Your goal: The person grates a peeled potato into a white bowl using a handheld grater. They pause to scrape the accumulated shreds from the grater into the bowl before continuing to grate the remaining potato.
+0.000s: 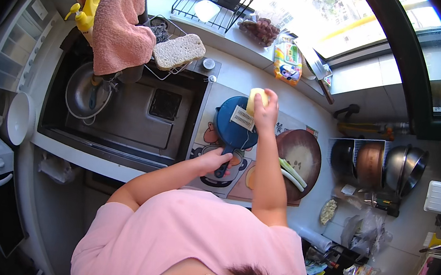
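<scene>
My left hand (214,161) is wrapped around the handle of a blue round grater (227,128), which sits over the patterned counter mat. A metal grating plate (242,117) is set in its top. In my right hand (266,116) is a peeled, pale yellow piece of produce (257,99), probably a potato, at the upper edge of the plate. Whether it touches the teeth cannot be seen. Just right of my right forearm lies a round wooden cutting board (303,152), partly covered by the arm, with green onion stalks (293,174) on it.
To the left is a dark sink (134,116) with a metal strainer bowl (88,95) in it. A pink towel (121,26) hangs over the faucet beside a loofah sponge (179,52). A knife (324,90) leans at the window ledge. Pans (371,159) stand at the right.
</scene>
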Demonstrator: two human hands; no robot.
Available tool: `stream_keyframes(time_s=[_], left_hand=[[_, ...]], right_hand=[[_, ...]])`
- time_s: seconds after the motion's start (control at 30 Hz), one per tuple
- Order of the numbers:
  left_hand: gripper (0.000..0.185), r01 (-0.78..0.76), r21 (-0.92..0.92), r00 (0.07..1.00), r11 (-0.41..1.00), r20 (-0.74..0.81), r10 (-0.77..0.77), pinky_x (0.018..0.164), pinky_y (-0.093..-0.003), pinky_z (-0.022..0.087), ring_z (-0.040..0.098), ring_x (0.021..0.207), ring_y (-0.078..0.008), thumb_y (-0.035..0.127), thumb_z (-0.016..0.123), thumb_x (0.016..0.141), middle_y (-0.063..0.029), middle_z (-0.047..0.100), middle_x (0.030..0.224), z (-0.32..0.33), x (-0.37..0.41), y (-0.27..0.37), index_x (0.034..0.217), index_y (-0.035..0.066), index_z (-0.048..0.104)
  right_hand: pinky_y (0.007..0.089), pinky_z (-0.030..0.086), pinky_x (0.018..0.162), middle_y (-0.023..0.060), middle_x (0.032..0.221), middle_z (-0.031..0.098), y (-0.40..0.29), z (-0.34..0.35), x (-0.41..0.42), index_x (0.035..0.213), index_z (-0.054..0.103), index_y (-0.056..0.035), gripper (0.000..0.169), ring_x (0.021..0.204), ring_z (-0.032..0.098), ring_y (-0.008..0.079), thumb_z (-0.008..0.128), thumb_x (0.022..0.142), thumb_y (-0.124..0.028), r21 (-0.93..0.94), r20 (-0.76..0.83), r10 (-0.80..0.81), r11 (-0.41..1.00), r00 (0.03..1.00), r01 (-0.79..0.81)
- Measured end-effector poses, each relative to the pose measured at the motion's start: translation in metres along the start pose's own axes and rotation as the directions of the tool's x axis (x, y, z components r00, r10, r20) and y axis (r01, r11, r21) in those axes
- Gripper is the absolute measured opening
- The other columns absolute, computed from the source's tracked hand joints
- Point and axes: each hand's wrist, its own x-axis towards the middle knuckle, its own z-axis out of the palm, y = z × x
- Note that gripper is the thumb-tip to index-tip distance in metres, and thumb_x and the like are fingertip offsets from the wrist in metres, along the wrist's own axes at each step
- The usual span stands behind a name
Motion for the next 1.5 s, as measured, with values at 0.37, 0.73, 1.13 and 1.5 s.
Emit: stream_keyframes(time_s=[0.37,0.73,1.13,1.5], left_hand=[[0.027,-0.015,0.054,0.999,0.998,-0.039,0.018,0.070,-0.0340,0.054,0.064,0.081,-0.0184,0.032,0.048,0.101,-0.0063,0.060,0.096,-0.001,0.002,-0.010,0.114,0.009,0.044],[0.047,-0.041,0.123,0.993,0.992,-0.103,0.054,0.090,-0.0361,0.051,0.057,0.109,-0.0233,0.030,0.043,0.104,-0.0108,0.049,0.125,-0.011,-0.035,-0.016,0.143,0.009,0.030],[0.040,-0.082,0.295,0.971,0.952,-0.192,0.143,0.092,-0.0343,0.049,0.053,0.110,-0.0190,0.031,0.047,0.102,-0.0075,0.052,0.122,0.005,-0.063,-0.019,0.136,0.010,0.041],[0.046,-0.214,0.311,0.942,0.926,-0.184,0.280,0.089,-0.0346,0.050,0.053,0.104,-0.0148,0.027,0.047,0.101,-0.0042,0.050,0.127,0.010,-0.067,-0.042,0.144,0.011,0.038]], right_hand=[[0.0239,0.042,0.046,0.0111,0.107,0.063,-0.020,-0.091,-0.087,0.124,0.054,-0.0091,0.055,0.067,0.059,0.0182,0.044,0.096,-0.056,0.654,0.757,0.252,-0.288,0.604,-0.700],[0.0255,0.045,0.047,0.0053,0.094,0.061,0.053,-0.140,-0.112,0.119,0.049,-0.0121,0.049,0.072,0.061,0.0170,0.071,0.084,-0.039,0.707,0.415,0.676,0.183,0.609,-0.684],[0.0490,0.039,0.102,0.0192,0.134,0.050,0.179,-0.181,-0.109,0.133,0.045,-0.0104,0.072,0.121,0.048,0.0391,0.075,0.074,-0.039,-0.353,-0.088,0.464,0.813,0.881,-0.463],[0.0408,0.049,0.083,0.0160,0.106,0.060,-0.035,-0.103,-0.202,0.118,0.058,-0.0070,0.037,0.098,0.060,0.0327,0.066,0.085,-0.022,0.284,0.426,-0.164,0.958,0.890,0.040]])
